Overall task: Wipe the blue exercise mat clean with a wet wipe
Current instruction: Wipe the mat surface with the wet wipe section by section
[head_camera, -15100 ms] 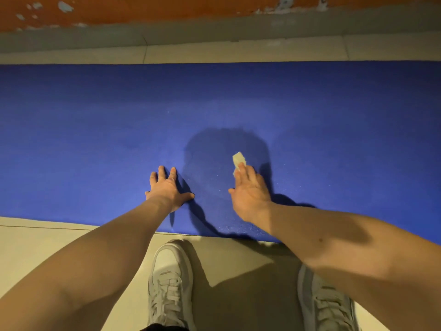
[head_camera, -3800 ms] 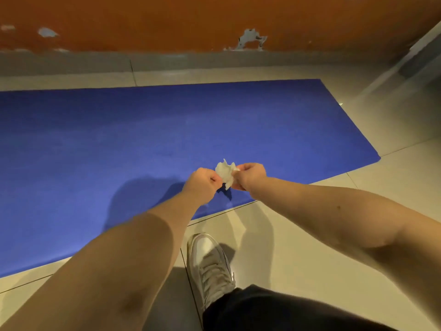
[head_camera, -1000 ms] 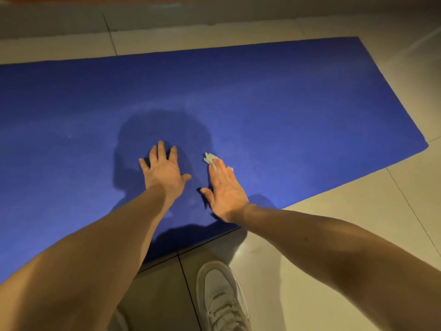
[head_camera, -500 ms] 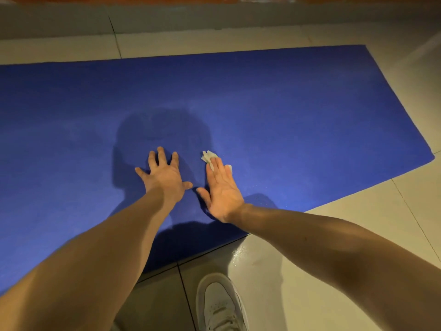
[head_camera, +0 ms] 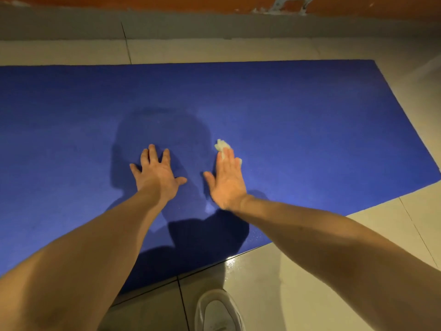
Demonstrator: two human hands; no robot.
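Blue exercise mat (head_camera: pixel 310 111): lies flat on the tiled floor (head_camera: pixel 298 283), runs off the left edge of view, shows its right-hand end and near corner, with the far edge parallel to the grey skirting (head_camera: pixel 214 25). Looks thin, soft and foamy, and probably light enough to creep or ruckle under a sideways rub, so worth pinning down. Left hand (head_camera: pixel 156 174): presses palm-down on the mat, fingers straight and spread, holding nothing. Right hand (head_camera: pixel 226 180): lies flat just beside it, fingers straight and close together, pressing the wet wipe (head_camera: pixel 220 145) onto the mat with no curl round it. Wipe: bunched small and white, pokes out past the fingertips and at the outer side of the hand. Seems limp and damp, apt to roll up or slip from under the palm. Best driven by flat fingers on top, weight over the middle of the wad, not by a pinch. Appears mid-stroke near the mat's right end; share of surface already cleaned impossible to tell. White shoe (head_camera: pixel 218 311): stands on the tile beside the near edge.
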